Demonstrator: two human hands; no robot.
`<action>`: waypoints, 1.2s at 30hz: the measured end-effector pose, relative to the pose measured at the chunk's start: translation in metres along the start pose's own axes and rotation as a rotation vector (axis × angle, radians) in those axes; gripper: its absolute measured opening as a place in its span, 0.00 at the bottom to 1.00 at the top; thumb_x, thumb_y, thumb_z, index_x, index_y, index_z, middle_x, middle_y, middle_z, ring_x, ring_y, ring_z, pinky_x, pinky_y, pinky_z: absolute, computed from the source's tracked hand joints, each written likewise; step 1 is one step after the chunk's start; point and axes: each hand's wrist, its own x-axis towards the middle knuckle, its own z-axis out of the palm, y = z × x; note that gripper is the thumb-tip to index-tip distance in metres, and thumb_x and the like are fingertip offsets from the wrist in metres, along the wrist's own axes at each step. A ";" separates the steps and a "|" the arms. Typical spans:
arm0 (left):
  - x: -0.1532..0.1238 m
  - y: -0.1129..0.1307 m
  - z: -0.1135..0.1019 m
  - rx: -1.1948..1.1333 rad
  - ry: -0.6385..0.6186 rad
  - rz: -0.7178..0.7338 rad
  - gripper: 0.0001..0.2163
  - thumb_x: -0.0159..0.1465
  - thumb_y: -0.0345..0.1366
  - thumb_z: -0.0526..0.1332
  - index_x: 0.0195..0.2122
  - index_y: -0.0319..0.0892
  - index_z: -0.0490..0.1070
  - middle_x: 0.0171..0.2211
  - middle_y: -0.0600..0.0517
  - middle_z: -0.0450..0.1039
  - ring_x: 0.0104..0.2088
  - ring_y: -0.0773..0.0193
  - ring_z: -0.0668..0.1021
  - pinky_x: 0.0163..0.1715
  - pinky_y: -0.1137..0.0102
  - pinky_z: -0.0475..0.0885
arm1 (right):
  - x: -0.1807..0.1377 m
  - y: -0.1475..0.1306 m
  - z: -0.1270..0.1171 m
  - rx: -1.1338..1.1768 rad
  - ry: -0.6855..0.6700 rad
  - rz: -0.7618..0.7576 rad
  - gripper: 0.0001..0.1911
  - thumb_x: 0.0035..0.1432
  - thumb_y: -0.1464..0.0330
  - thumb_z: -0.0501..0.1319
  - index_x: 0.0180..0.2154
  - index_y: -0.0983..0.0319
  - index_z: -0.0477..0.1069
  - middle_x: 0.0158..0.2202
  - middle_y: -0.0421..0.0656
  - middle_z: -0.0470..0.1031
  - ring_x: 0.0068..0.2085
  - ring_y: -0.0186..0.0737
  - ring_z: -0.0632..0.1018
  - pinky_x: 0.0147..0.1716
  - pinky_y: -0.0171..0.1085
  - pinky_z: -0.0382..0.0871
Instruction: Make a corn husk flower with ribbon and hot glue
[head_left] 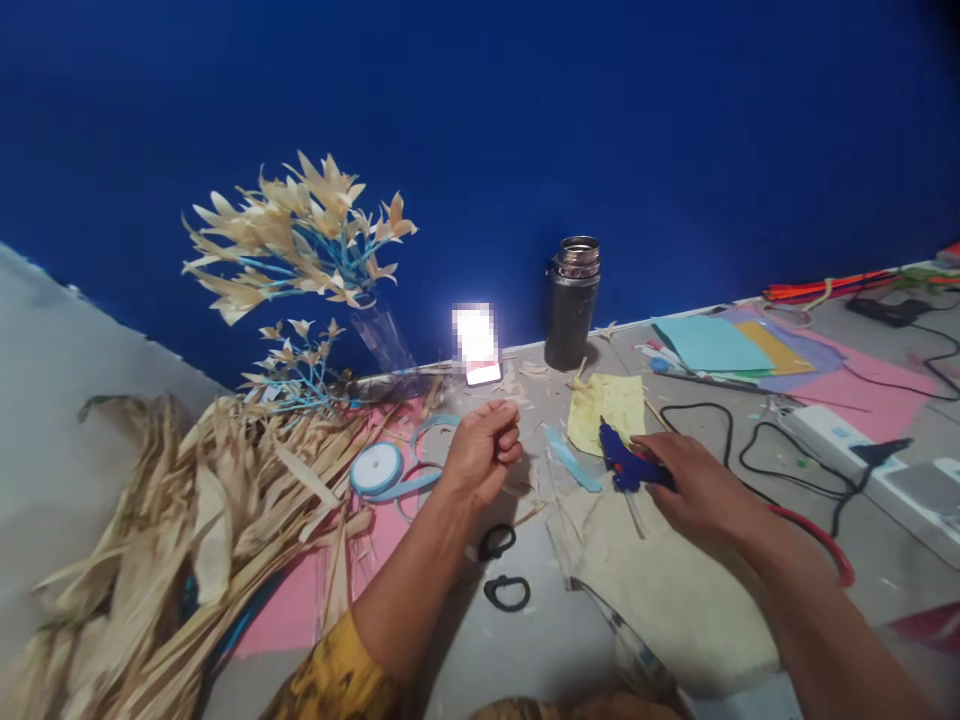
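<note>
My right hand [682, 480] is wrapped round the handle of a dark blue hot glue gun [622, 462]. The gun's nozzle points away from me over a crumpled yellow paper [619, 400], and a glue stick juts from its rear. Further left, my left hand [486, 450] is closed with the fingertips pinched together; whatever it may hold is hidden or too small to name. Below that hand lie the black handles of a pair of scissors [507, 592]. A light blue ribbon strip [574, 460] rests between my hands, and a ribbon roll [376, 468] is left of my wrist.
Dried husks [214, 530] heap up at left, beside pink paper [277, 610]. A clear vase [382, 335] holds husk flowers [300, 235]. Against the blue wall stand a lit phone [478, 345] and an uncapped dark flask [573, 305]. Cords run to a power strip [847, 450] at right.
</note>
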 end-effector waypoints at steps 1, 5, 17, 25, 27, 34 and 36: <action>-0.007 0.004 -0.006 0.005 0.011 0.021 0.17 0.48 0.32 0.78 0.27 0.38 0.67 0.23 0.60 0.65 0.17 0.80 0.60 0.14 0.82 0.51 | -0.002 -0.004 -0.005 0.007 0.021 -0.019 0.23 0.52 0.71 0.61 0.51 0.61 0.77 0.50 0.53 0.80 0.49 0.56 0.78 0.50 0.48 0.69; -0.030 0.004 -0.030 0.025 0.067 0.035 0.18 0.46 0.33 0.78 0.28 0.38 0.68 0.25 0.58 0.68 0.18 0.80 0.61 0.15 0.81 0.52 | -0.006 -0.059 -0.012 0.094 0.225 0.013 0.10 0.66 0.64 0.57 0.41 0.57 0.78 0.41 0.48 0.82 0.43 0.50 0.81 0.44 0.44 0.70; -0.040 -0.024 -0.051 0.130 0.156 0.048 0.15 0.48 0.36 0.75 0.27 0.40 0.69 0.19 0.60 0.65 0.16 0.77 0.61 0.15 0.79 0.51 | 0.048 -0.132 0.050 0.065 -0.093 0.016 0.07 0.62 0.72 0.62 0.39 0.57 0.79 0.33 0.43 0.81 0.35 0.45 0.80 0.31 0.37 0.61; -0.045 -0.021 -0.050 0.185 0.213 0.063 0.12 0.49 0.36 0.73 0.27 0.40 0.71 0.21 0.58 0.68 0.18 0.76 0.66 0.18 0.79 0.56 | 0.040 -0.131 0.039 0.604 0.280 -0.145 0.07 0.66 0.68 0.62 0.35 0.58 0.77 0.33 0.43 0.79 0.36 0.42 0.79 0.36 0.38 0.72; -0.047 -0.018 -0.048 0.203 0.199 0.064 0.11 0.49 0.36 0.73 0.27 0.39 0.72 0.23 0.56 0.72 0.20 0.74 0.69 0.20 0.78 0.59 | 0.039 -0.132 0.039 0.740 0.344 -0.129 0.05 0.64 0.70 0.64 0.35 0.56 0.78 0.34 0.42 0.79 0.36 0.41 0.80 0.35 0.38 0.73; -0.051 -0.018 -0.044 0.249 0.177 0.027 0.12 0.49 0.38 0.73 0.28 0.39 0.73 0.29 0.48 0.80 0.24 0.70 0.75 0.22 0.77 0.64 | 0.037 -0.136 0.043 0.919 0.295 0.075 0.03 0.61 0.68 0.66 0.34 0.56 0.79 0.33 0.40 0.80 0.34 0.41 0.80 0.34 0.37 0.74; -0.050 -0.019 -0.045 0.275 0.179 0.017 0.11 0.49 0.38 0.72 0.27 0.39 0.73 0.27 0.49 0.79 0.23 0.70 0.74 0.22 0.76 0.63 | 0.037 -0.138 0.043 0.899 0.281 0.060 0.03 0.61 0.68 0.66 0.34 0.56 0.79 0.33 0.40 0.80 0.33 0.40 0.80 0.33 0.37 0.73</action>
